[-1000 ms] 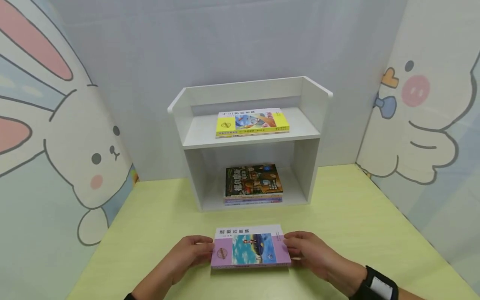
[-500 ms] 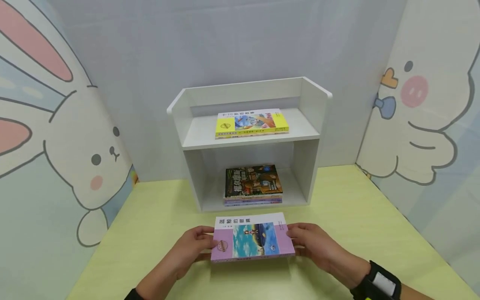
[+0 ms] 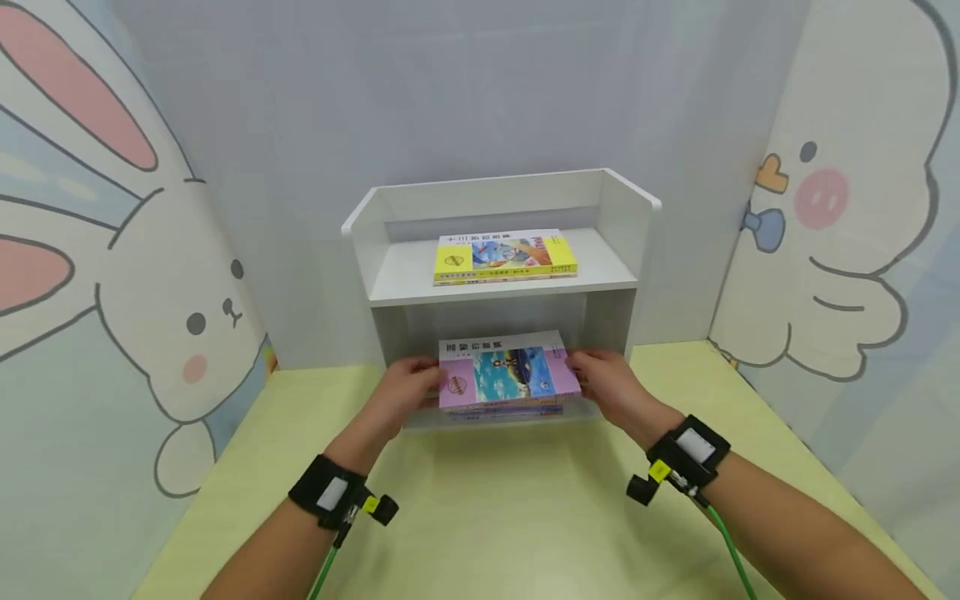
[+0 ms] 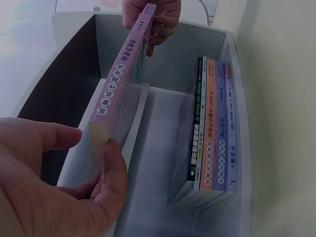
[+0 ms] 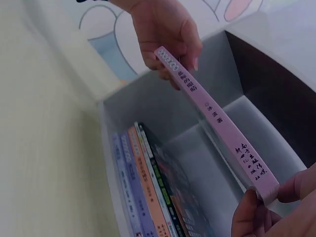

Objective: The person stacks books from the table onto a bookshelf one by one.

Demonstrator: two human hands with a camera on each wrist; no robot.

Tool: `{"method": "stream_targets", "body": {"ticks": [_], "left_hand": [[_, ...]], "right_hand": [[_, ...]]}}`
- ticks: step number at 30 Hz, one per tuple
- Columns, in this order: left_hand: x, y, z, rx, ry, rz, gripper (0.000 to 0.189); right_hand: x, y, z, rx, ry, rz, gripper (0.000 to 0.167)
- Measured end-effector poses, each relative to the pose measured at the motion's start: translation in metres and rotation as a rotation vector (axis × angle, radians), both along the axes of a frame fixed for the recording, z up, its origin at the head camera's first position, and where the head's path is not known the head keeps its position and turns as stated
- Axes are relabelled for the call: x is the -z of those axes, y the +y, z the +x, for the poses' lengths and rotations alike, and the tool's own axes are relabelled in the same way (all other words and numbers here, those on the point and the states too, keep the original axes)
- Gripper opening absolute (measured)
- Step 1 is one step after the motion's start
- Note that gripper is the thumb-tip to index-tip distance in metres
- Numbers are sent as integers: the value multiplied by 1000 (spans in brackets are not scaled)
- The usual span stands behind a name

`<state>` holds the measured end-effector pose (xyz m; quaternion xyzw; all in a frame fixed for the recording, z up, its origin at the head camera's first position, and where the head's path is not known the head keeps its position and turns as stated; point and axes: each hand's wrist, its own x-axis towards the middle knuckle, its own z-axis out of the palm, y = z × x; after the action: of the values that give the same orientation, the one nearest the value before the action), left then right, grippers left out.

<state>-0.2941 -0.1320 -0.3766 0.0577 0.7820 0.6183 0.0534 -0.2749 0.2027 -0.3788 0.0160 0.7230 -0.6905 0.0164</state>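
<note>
A purple and white book (image 3: 512, 375) with a sea picture on its cover lies level between my two hands, at the mouth of the lower compartment of a white shelf (image 3: 504, 294). My left hand (image 3: 405, 392) grips its left end, thumb above and fingers below. At the opposite end my right hand (image 3: 617, 388) pinches it the same way. Beneath it sits a stack of several books (image 4: 212, 128); both wrist views show a gap between the held book and that stack. The stack's dark top cover is hidden in the head view.
Yellow books (image 3: 505, 257) lie on the upper shelf board. The shelf stands on a pale yellow-green table (image 3: 495, 517) against a grey cloth backdrop (image 3: 487, 83). Side panels (image 3: 630, 325) and the upper board bound the lower compartment. Green cables (image 3: 731, 550) run from both wrist cameras.
Both hands have lifted the purple book off the table and carried it forward to the lower compartment, over the stack there. The books on the upper board stay put.
</note>
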Motion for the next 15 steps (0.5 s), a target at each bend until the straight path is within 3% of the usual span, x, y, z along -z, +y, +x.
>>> {"method": "stream_targets", "body": {"ticks": [4, 7, 10, 15], "left_hand": [[6, 10, -28, -21, 12, -32, 53], [12, 16, -42, -36, 13, -63, 53], [18, 20, -52, -51, 26, -95, 50], [25, 24, -61, -57, 70, -114, 34]], "right_hand": [[7, 0, -30, 83, 19, -12, 46], [13, 0, -44, 128, 32, 28, 33], [18, -2, -53, 155, 53, 84, 21], [23, -4, -58, 138, 89, 143, 23]]}}
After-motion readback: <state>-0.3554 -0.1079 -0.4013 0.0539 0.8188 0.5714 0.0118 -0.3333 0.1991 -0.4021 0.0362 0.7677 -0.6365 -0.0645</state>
